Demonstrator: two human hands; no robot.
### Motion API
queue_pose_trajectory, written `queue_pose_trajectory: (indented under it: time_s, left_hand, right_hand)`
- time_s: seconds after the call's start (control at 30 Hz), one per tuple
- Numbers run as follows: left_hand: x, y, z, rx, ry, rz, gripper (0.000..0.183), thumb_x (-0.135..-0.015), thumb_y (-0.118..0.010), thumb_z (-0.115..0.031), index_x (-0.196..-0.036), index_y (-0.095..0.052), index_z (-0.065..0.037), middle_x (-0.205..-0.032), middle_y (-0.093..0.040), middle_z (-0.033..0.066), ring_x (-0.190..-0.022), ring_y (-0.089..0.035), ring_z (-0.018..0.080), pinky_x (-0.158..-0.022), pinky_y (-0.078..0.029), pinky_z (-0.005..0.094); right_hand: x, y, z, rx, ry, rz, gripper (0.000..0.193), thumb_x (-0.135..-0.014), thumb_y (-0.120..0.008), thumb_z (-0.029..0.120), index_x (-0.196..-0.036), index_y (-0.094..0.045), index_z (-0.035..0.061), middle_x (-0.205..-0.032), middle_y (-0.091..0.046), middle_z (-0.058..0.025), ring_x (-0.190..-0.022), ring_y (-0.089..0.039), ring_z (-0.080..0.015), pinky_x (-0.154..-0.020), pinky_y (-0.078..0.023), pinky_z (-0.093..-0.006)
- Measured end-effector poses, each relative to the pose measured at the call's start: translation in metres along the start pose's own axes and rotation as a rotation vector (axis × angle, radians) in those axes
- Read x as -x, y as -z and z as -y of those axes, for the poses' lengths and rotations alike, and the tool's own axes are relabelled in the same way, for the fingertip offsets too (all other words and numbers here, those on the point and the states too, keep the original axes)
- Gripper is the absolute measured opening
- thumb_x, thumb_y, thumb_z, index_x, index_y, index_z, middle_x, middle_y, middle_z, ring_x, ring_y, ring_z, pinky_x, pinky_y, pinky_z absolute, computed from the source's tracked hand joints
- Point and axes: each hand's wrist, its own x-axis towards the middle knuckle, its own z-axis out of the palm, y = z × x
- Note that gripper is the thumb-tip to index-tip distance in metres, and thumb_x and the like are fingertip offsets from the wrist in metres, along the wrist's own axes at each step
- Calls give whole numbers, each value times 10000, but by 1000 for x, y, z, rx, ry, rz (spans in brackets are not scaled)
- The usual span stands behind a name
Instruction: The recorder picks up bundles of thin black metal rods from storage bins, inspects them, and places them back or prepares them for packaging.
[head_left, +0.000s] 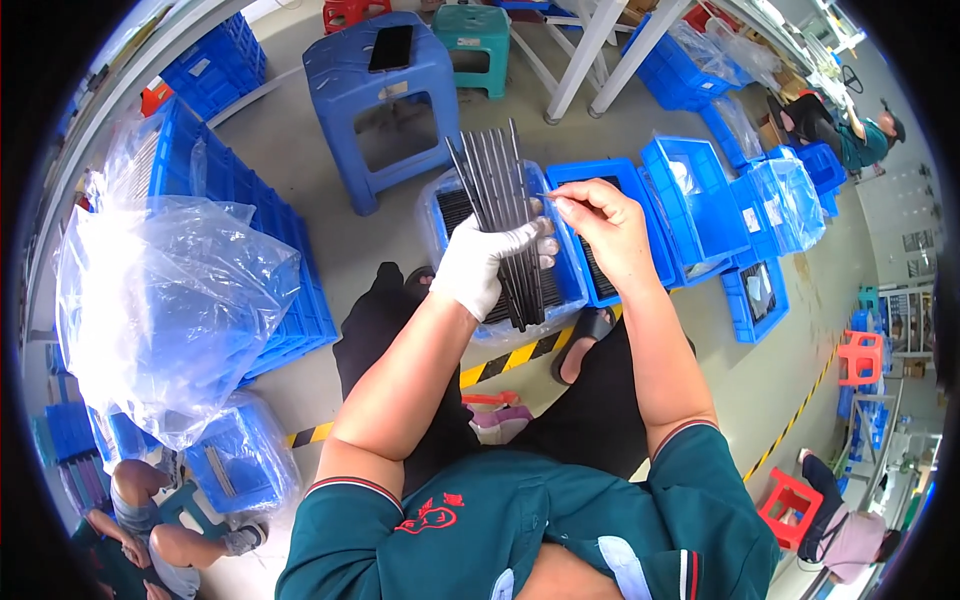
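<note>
My left hand, in a white glove, grips a fanned bundle of several long dark metal strips that stick up and away from me. My bare right hand pinches a small thin part at its fingertips, right beside the upper edge of the bundle. Both hands hover over a blue crate lined with clear plastic that holds more dark strips.
A blue stool with a black phone on it stands ahead. Stacked blue crates under clear plastic bags fill the left. More blue bins lie right. Other people sit at lower left, upper right and lower right.
</note>
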Motion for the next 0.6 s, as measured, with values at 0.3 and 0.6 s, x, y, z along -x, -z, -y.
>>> queue_pose_trajectory:
  time_s: [0.3,0.6]
  left_hand:
    - [-3,-6,-15,-71,-57,-71,333,-801,-705,-33,-1103,-577,25,-944,-666,132,-801,-671,242,-719,-561,353]
    - [-14,29,-18,278,-171,-91,272,-838,-622,9,-1093,-530,-18,-951,-634,154,-869,-651,311,-759,-562,449]
  right_hand:
    - [-8,-2,-1,-96,-92,63,104,-867,-663,59,-962,-687,25,-788,-626,26,-708,-530,-43,-655,-426,-194]
    - [14,-10,-13,-151,-114,77,186,-929,-523,56,-1041,-672,55,-770,-602,3,-667,-531,-47,-582,-441,-209]
